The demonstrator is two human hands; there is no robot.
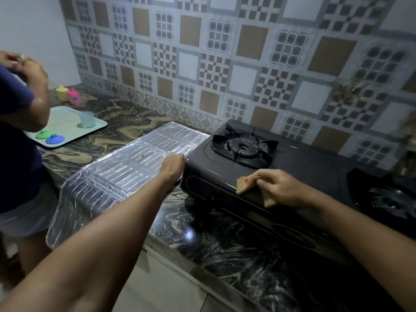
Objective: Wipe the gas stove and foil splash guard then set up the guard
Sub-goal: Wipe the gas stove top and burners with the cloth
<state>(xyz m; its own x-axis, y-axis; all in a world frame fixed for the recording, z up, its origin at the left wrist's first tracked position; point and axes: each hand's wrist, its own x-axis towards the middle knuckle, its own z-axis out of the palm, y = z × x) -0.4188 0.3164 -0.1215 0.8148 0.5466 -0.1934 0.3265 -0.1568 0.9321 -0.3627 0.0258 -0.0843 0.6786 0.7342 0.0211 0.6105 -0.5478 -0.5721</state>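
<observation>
Wiping is barely begun: my right hand (279, 188) pinches the cloth (252, 188) on the stove (315, 163), my left hand (172, 165) grips the speckled foil guard (126, 167), flat on the counter (225, 239).

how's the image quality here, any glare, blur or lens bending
Head view: dim overall, with corners darkened; the wide lens bows the tiled wall and counter edge; a small glare spot sits on the countertop; the foil splash guard glints brightly; the right burner and the bystander's hands are smeared soft.
</observation>
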